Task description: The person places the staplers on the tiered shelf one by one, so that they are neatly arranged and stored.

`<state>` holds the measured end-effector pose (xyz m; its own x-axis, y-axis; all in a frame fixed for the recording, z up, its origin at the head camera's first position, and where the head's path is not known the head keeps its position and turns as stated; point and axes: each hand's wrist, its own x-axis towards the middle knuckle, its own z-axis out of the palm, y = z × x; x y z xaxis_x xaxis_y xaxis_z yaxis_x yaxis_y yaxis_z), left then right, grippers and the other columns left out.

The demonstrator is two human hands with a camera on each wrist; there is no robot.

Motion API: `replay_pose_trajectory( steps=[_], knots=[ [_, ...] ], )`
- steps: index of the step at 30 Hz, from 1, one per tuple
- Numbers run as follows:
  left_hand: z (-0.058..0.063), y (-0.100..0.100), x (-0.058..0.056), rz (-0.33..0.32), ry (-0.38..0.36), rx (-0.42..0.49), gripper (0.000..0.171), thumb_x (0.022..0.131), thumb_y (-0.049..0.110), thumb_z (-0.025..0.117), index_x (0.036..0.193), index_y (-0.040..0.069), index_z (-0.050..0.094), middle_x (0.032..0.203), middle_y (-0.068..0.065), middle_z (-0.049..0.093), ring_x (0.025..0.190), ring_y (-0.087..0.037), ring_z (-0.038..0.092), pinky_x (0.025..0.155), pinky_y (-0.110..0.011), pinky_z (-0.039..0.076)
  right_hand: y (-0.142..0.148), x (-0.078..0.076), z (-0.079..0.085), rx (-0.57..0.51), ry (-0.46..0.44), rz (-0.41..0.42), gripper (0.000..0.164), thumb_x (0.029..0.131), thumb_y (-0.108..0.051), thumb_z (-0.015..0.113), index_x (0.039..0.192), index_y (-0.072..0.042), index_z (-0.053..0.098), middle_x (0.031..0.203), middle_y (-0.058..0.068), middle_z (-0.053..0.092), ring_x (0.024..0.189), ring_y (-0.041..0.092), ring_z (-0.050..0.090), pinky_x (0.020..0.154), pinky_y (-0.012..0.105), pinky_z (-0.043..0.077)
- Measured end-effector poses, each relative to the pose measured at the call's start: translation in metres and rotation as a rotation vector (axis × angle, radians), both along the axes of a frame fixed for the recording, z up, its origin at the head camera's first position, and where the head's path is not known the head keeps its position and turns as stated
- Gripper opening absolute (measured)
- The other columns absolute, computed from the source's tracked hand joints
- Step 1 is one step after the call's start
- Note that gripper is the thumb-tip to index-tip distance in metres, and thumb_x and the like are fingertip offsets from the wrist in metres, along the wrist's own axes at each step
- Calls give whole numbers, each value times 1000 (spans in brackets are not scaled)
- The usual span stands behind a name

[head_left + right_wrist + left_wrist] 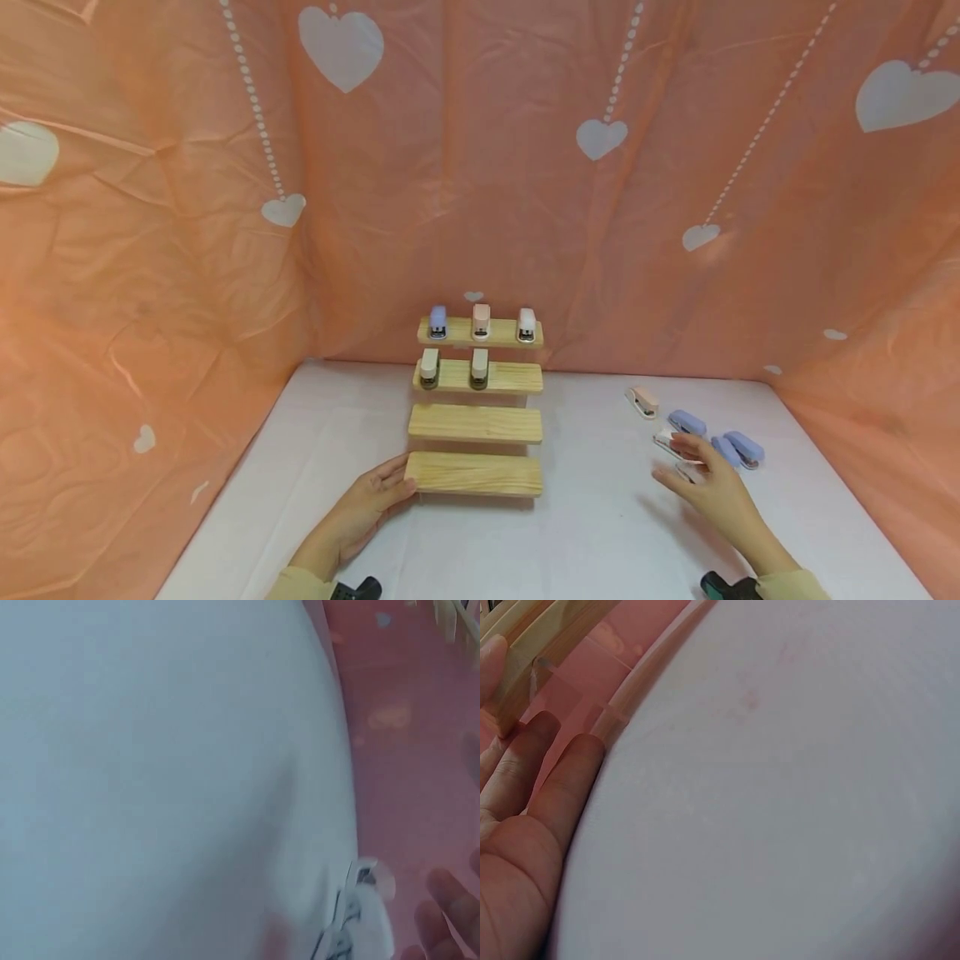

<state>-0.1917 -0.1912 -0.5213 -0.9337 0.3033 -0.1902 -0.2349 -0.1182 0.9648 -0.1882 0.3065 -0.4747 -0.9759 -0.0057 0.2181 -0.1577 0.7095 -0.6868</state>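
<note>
A stepped rack with wooden shelves (474, 473) stands at the middle of the table. My left hand (373, 502) holds the left end of its lowest shelf, and in the left wrist view the thumb (490, 669) lies against the wood. My right hand (708, 483) hovers with spread fingers over loose mini staplers at the right, holding nothing. A white stapler (665, 440) lies by its fingertips, partly hidden. Close by are a peach stapler (643, 402), a blue stapler (687, 422) and two more blue ones. Another white stapler (367, 922) shows in the right wrist view.
On the top shelf stand a blue stapler (438, 322), a peach stapler (481, 321) and a white stapler (527, 325). Two pale staplers (429, 368) occupy the second shelf's left and middle. Orange curtains (480, 183) with hearts surround the white table (592, 517).
</note>
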Motion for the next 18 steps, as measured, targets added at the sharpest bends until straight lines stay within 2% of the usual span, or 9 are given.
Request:
replay_pose_trajectory(
  steps=[2,5,6,9,14,18],
  knots=[
    [0,0,0,2,1,-2,81,92,23,68,150,-5,20,150,-29,30,134,-33,39,104,-33,43,5,2,-3,1,-19,-19,68,82,-38,77,135,-5,49,128,16,58,115,30,51,91,24,43],
    [1,0,0,6,6,-6,80,92,23,68,150,-5,20,149,-29,31,134,-33,39,104,-33,43,11,3,-7,6,-31,-37,70,82,-38,78,134,-3,49,127,18,56,116,33,50,94,32,43],
    [1,0,0,6,7,-5,80,92,23,68,150,-5,20,149,-29,31,134,-33,39,104,-34,43,12,4,-8,12,-36,-46,70,82,-39,78,134,-3,49,127,18,56,115,32,50,93,30,43],
    [1,0,-1,6,9,-9,80,92,23,68,150,-5,20,149,-29,32,134,-33,39,104,-34,43,15,4,-8,5,-51,-52,71,82,-40,77,136,-3,48,130,19,54,117,33,49,95,36,42],
    [0,1,-1,3,11,-7,80,92,24,67,150,-5,20,149,-29,31,134,-33,39,104,-34,42,16,6,-6,-13,-25,-64,69,83,-38,77,135,-4,49,130,19,54,118,33,48,90,28,41],
    [0,0,0,-2,14,-4,79,93,23,67,150,-5,20,149,-29,31,134,-33,39,104,-34,42,17,8,-7,-7,-3,-76,67,82,-37,78,133,-3,50,129,20,56,117,33,48,89,35,40]
  ],
)
